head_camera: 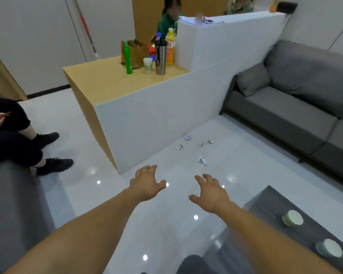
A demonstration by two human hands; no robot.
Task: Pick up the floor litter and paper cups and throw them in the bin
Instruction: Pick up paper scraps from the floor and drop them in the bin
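Several crumpled paper scraps lie on the glossy white floor in front of the counter: one [201, 160] nearest me, others [179, 147] [187, 137] [200, 144] [210, 141] farther back. Two paper cups [292, 217] [329, 247] stand on the dark low table [265, 204] at the lower right. A third paper cup [148, 64] stands on the wooden counter top. My left hand [147, 183] and my right hand [211, 191] are stretched out over the floor, fingers spread, holding nothing, short of the nearest scrap. No bin is in view.
A white-fronted counter [156, 119] with bottles, a steel tumbler [160, 58] and a brown bag stands ahead. A grey sofa [297, 107] fills the right side. A seated person's legs and black shoes [53, 165] are at the left. Two people sit behind the counter.
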